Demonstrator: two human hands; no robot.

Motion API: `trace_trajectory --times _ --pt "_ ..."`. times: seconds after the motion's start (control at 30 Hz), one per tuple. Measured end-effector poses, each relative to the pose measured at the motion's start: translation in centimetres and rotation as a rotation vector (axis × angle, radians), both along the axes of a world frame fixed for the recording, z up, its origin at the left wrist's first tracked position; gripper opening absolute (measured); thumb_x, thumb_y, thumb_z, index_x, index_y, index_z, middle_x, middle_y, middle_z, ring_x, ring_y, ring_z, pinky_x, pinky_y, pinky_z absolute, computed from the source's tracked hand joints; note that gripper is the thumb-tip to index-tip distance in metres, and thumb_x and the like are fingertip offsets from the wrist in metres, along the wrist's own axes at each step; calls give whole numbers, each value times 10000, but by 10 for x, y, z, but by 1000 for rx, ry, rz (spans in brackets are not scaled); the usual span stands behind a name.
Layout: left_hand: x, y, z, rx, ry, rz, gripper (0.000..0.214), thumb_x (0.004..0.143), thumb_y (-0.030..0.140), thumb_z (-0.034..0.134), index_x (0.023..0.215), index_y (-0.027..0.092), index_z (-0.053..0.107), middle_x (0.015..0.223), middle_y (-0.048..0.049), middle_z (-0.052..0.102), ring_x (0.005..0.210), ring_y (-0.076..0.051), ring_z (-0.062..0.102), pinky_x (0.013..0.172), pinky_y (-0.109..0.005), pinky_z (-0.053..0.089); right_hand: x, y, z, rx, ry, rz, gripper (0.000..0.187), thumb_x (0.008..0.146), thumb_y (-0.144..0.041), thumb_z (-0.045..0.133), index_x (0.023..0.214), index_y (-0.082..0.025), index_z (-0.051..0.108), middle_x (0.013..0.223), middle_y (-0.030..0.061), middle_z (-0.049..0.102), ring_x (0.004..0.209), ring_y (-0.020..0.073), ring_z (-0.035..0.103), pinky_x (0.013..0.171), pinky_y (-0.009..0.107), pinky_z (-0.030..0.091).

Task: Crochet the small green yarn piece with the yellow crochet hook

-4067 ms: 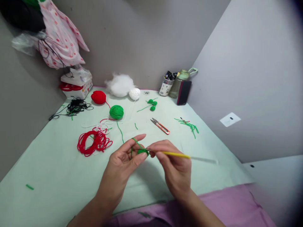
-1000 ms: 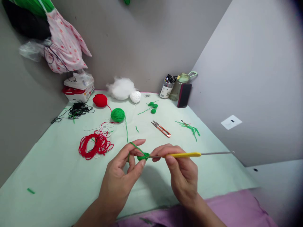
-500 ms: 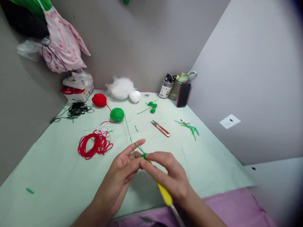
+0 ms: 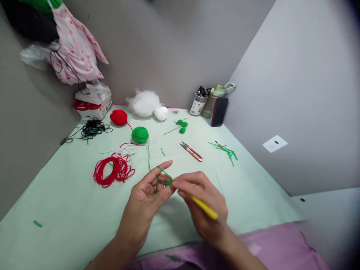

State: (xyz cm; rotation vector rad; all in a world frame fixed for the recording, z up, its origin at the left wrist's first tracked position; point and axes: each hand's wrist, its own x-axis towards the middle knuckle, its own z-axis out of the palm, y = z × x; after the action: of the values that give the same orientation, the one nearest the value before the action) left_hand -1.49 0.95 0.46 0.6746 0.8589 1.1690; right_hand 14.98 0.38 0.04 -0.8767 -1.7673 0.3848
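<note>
My left hand (image 4: 146,195) pinches a small green crochet piece (image 4: 168,183) between thumb and middle finger, with green yarn looped over its raised forefinger. The strand runs back to a green yarn ball (image 4: 140,134). My right hand (image 4: 204,204) is closed on a yellow-handled crochet hook (image 4: 203,207), whose tip meets the green piece; the handle points down toward me. Both hands hover above the pale green table cover (image 4: 70,210).
Red loose yarn (image 4: 112,170), a red ball (image 4: 118,117), a white ball (image 4: 161,113), white stuffing (image 4: 143,102), black thread (image 4: 91,128), snips (image 4: 192,151), green scraps (image 4: 226,151), small green pieces (image 4: 181,125), a pen cup (image 4: 197,103), a bottle (image 4: 215,99) and a box (image 4: 94,105) lie about. Grey walls close in.
Over the last second my right hand swung the hook's handle from pointing right to pointing down toward me. The left hand kept its pinch on the green piece.
</note>
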Motion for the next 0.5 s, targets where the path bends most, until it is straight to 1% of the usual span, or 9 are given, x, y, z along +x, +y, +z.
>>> trace_trajectory --times 0.07,0.1,0.13,0.2,0.23,0.3,0.37,0.43,0.5 --pt "0 2 0 -60 -72 -38 504 760 356 957 1239 287 815 861 11 686 790 -110 588 803 -218 488 1 -3 -1 136 -155 -25 382 1004 -101 651 1327 -278 749 1156 109 800 1024 247 764 831 382 651" --pt "-1 3 0 -100 -110 -65 508 754 356 959 1234 261 819 818 16 666 720 -91 551 772 -213 481 2 -3 -1 157 -154 -28 385 1005 -101 649 1332 -278 748 1151 109 802 1022 247 763 828 382 651" --pt "-2 4 0 -140 -142 -90 496 757 352 955 1222 236 825 763 31 629 648 -71 491 746 -208 472 2 -2 0 130 -100 -23 364 1010 -102 643 1304 -279 762 1113 101 807 995 239 762 811 374 649" --pt "-4 6 1 -186 -179 -104 441 766 332 941 1178 212 843 683 63 543 567 -51 371 717 -206 455 3 1 3 -18 124 -19 278 1023 -123 635 1176 -279 805 978 70 798 866 205 742 729 340 632" --pt "-4 7 1 -182 -177 -87 415 764 320 938 1156 217 849 682 64 537 572 -54 373 728 -212 455 2 2 5 -97 235 -8 230 1030 -153 639 1109 -273 819 921 58 784 806 193 721 688 329 615" --pt "-4 6 2 -127 -126 -43 377 756 313 940 1119 249 858 751 35 612 678 -89 492 791 -231 465 1 6 7 -209 365 48 177 1037 -241 656 1023 -255 831 865 54 769 750 186 693 650 325 593" --pt "-3 3 1 -52 -32 -37 382 757 324 943 1127 289 855 853 6 691 841 -144 579 852 -255 467 -1 9 7 -257 390 101 185 1030 -315 676 987 -240 839 875 68 786 770 197 703 664 333 595" --pt "-2 0 -1 -2 56 -55 382 801 351 914 1175 320 842 914 -8 721 938 -182 596 911 -288 464 -2 11 5 -293 384 110 189 1019 -337 693 970 -230 841 900 79 808 803 207 720 697 341 605" --pt "-3 -2 -3 17 109 -61 371 840 373 879 1206 331 832 953 -17 722 977 -199 597 940 -310 457 -1 12 2 -337 433 102 181 1016 -341 698 972 -231 834 891 69 808 772 190 711 697 328 599"
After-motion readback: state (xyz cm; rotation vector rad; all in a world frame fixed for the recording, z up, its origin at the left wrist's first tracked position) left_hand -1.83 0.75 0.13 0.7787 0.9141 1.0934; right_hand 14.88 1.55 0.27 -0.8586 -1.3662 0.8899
